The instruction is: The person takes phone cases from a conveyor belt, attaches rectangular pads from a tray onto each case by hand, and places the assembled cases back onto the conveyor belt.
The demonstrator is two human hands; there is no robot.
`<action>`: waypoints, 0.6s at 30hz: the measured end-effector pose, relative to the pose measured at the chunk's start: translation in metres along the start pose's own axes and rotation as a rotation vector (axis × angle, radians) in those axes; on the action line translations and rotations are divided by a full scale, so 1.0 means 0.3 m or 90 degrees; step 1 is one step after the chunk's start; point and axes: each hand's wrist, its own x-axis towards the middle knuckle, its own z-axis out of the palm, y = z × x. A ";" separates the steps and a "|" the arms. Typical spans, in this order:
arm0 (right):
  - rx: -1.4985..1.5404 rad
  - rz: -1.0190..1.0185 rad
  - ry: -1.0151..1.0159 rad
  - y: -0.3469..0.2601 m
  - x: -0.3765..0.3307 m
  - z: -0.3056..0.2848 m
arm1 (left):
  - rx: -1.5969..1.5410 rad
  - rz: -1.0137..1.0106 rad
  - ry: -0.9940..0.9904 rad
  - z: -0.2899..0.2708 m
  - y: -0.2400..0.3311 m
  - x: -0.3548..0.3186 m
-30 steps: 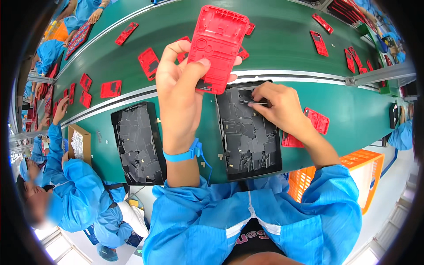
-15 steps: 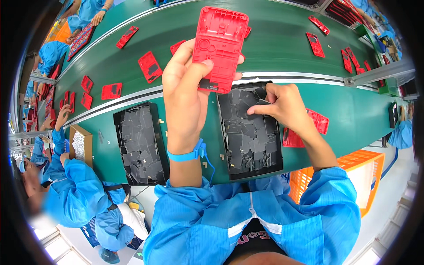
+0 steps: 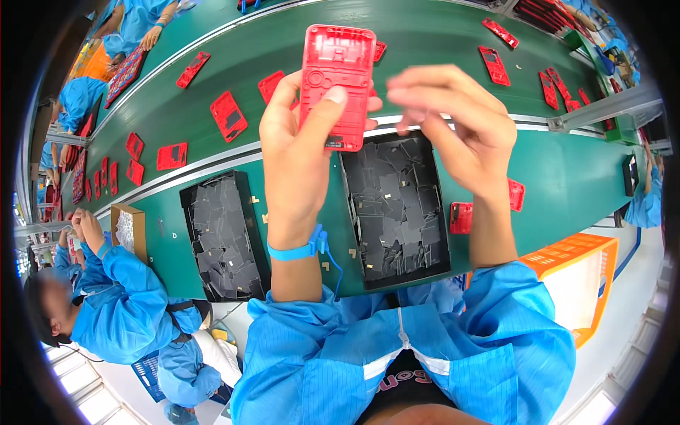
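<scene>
My left hand [image 3: 294, 159] grips a red plastic phone-like housing [image 3: 340, 53], its ribbed inner side up, thumb pressed on its face. A black strip shows at the housing's lower end. To its right my right hand [image 3: 471, 131] is raised, fingers drawn toward the thumb and blurred at the tips; whatever is between them cannot be made out. Beneath both hands lies a black tray [image 3: 407, 278] holding many thin dark grey pieces [image 3: 397, 212].
A second black tray [image 3: 259, 237] of grey pieces stands to the left, near a cardboard box [image 3: 139, 230]. Two red housings [image 3: 461, 218] lie right of the nearer tray. Beyond a metal rail, more housings [image 3: 228, 117] lie on the green belt. An orange crate [image 3: 602, 283] stands at right; co-workers sit left.
My right hand has risen from the tray of grey pieces to beside the housing. The left hand has lowered the housing slightly and shifted it left. Housings on the belt have moved slightly left.
</scene>
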 end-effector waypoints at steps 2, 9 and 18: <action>0.022 -0.056 -0.040 0.013 0.003 0.010 | 0.001 0.007 -0.027 -0.005 -0.009 -0.006; 0.088 -0.058 -0.017 0.033 -0.007 0.044 | -0.053 -0.015 -0.053 0.001 0.001 -0.011; 0.272 0.206 0.096 0.034 -0.043 0.100 | 0.057 0.114 0.053 0.026 -0.044 -0.005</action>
